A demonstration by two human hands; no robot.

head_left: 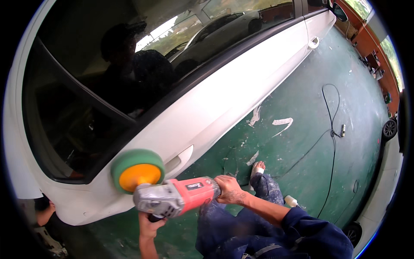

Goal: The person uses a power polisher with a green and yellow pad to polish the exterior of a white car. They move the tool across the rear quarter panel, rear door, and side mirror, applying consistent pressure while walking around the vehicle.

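On the green floor [302,159], we see a pale curled strip [283,123] just off centre toward three o'clock. We find a second white car [379,183] along the rim between three and four, its upper dark wheel [390,128] at three. Toward two, we notice clutter [374,62] by an orange-red wall [389,79].

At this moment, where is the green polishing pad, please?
Left of centre in the head view, the green polishing pad is on the red polisher, just left of the white door handle.
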